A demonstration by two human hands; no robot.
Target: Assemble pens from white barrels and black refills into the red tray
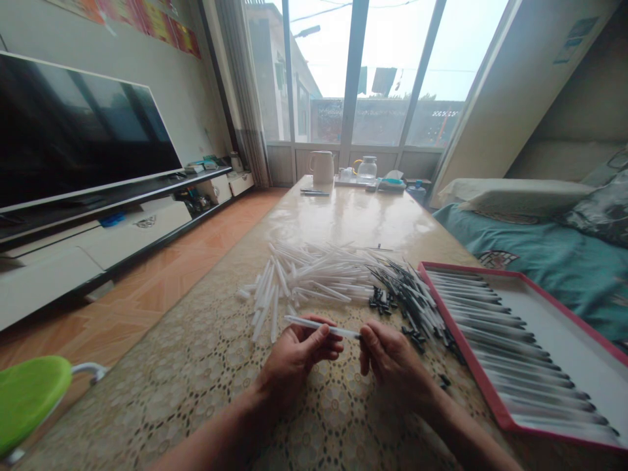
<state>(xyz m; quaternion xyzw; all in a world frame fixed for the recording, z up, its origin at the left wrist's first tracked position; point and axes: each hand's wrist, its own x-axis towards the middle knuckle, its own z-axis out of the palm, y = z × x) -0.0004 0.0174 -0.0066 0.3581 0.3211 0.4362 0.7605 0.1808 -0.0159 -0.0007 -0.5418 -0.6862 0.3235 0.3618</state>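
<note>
My left hand (299, 356) grips a translucent white pen barrel (301, 320) between thumb and fingers, above the near part of the table. At the barrel's right end, my right hand (392, 358) pinches a small dark end piece, mostly hidden by the fingertips. Beyond both hands lies a loose pile of similar white barrels (318, 275). To its right are small black caps (381, 299) and a heap of thin dark-tipped refills (409, 288). A few more black caps lie nearer to my right hand.
A red-rimmed box (471, 369) on the right holds a row of pens with dark ends. At the table's far end stand a pitcher (322, 167), a glass jug (367, 169) and a tissue pack (391, 183). A green stool (34, 399) is at lower left.
</note>
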